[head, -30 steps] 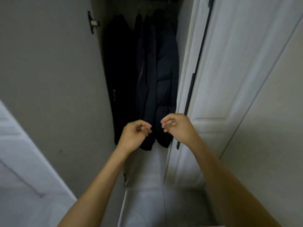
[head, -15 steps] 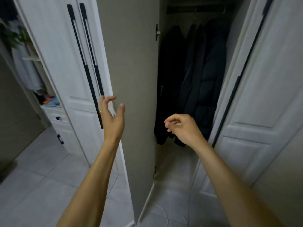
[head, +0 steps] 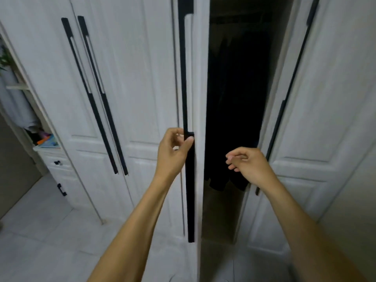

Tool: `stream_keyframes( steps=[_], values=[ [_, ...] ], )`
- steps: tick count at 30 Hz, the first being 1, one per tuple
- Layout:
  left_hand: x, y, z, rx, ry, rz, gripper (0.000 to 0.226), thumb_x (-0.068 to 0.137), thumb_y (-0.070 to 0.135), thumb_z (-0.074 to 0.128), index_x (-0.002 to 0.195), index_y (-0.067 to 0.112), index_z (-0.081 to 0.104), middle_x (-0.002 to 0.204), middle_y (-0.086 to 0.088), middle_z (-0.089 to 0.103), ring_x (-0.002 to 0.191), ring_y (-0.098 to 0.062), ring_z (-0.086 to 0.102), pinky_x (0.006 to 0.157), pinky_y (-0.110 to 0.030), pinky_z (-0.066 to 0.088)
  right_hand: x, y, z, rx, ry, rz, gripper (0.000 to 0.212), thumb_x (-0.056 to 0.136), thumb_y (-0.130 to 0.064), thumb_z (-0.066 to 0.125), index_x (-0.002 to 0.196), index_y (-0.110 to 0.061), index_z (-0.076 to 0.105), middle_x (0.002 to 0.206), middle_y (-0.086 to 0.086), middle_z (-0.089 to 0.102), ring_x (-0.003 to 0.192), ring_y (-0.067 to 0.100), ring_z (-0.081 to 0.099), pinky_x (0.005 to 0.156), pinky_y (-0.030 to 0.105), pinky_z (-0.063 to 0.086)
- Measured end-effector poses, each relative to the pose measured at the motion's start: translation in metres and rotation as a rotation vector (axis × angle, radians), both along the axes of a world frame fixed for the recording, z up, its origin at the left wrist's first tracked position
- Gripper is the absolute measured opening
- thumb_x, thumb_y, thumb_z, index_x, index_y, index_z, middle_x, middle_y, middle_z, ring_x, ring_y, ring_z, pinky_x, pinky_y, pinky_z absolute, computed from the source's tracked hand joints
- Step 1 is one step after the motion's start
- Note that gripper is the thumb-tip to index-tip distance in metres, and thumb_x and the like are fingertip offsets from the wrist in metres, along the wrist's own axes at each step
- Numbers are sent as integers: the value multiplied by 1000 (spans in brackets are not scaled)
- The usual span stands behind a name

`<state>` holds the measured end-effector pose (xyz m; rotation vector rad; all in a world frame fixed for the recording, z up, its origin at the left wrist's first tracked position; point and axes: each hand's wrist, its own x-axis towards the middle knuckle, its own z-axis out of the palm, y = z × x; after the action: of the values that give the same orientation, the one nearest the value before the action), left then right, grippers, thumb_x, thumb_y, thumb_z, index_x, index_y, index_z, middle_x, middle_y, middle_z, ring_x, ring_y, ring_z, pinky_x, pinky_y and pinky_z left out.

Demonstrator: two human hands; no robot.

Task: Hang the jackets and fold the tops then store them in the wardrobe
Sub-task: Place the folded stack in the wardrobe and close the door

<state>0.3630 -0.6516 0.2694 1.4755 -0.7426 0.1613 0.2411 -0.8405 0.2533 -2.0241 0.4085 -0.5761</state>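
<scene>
Head view
Left hand (head: 173,153): its grip is on the long black handle (head: 189,180) of the white wardrobe door (head: 200,98); thumb laid against the handle's front, fingers curled behind its left edge.
Right hand (head: 247,164): held in the air in front of the gap, fingers loosely curled inward, gripping nothing, touching neither door.
Wardrobe door: nearly edge-on to the camera, leaving a narrow dark opening between it and the right-hand door (head: 325,119).
Jackets (head: 234,119): dark garments hanging inside the opening, their hems ending above the wardrobe's floor; single pieces cannot be told apart in the gloom.
Right-hand door: white, panelled, with its own long black handle (head: 289,98) along its left edge.
Closed doors to the left (head: 126,78): white panelled fronts, two long black handles (head: 95,94) side by side.
Open shelf unit (head: 26,102): at the far left, holding some colourful items too blurred to name; white drawers with small black pulls (head: 59,162) below it.
Plant leaves (head: 5,60): green, at the left edge.
Floor (head: 40,241): pale tiles with faint joints.
</scene>
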Motion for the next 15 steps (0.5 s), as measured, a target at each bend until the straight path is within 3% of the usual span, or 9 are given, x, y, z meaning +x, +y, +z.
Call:
stream_keyframes(
  steps=[5,8,10,15],
  values=[
    [4,-95,24,332,-381,-131,36,96,27,62,68,30,39,59,12,47,53,-3,45,51,-12,33,-12,-51,-10,165,45,-211,28,97,5,46,90,-9,69,81,8,69,64,13,64,60,19,51],
    [11,-157,33,497,-463,-181,32,98,31,57,72,15,48,59,6,50,52,-8,47,50,-23,36,-30,-80,-18,285,10,-280,37,91,19,40,72,-1,63,61,11,60,45,8,57,48,20,45],
    [17,-205,39,520,-467,-217,32,97,30,55,78,6,52,64,-3,56,59,-20,55,53,-33,44,-46,-103,-21,254,9,-367,40,88,23,39,62,-1,59,52,7,56,41,11,55,43,17,41],
    [40,-274,41,614,-523,-202,31,100,31,49,79,8,47,73,-8,56,65,-26,55,54,-32,41,-50,-135,-18,198,87,-503,27,91,11,53,78,-8,68,70,8,66,59,14,63,57,24,52]
  ],
)
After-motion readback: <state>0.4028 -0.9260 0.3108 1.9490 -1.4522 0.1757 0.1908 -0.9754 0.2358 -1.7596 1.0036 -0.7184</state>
